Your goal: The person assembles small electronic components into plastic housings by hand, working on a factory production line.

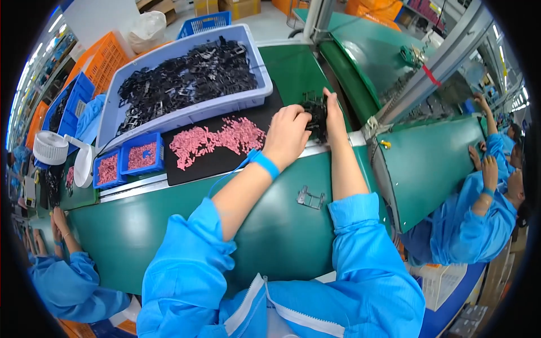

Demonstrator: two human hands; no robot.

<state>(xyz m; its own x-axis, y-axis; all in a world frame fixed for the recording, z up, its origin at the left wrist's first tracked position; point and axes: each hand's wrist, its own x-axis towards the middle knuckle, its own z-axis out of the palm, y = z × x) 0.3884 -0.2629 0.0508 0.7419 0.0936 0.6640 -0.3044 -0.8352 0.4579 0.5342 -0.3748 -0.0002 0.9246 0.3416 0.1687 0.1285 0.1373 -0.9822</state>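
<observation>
A bunch of black plastic frames (316, 112) stands at the far side of the green bench, between my two hands. My left hand (286, 134), with a blue wrist strap, has its fingers curled against the left side of the frames. Along their right side lies my right hand (334, 117), long and upright, gripping them from that edge; part of its fingers is hidden. A single black plastic frame (310, 198) lies on the green bench top (270, 208), nearer to me, between my forearms.
A pale blue bin (186, 108) heaped with black parts stands far left. Pink pieces (217, 141) are spread on a black mat (197, 173), beside small blue trays (160, 163). A metal post (434, 67) rises at right. Co-workers (468, 219) sit on both sides.
</observation>
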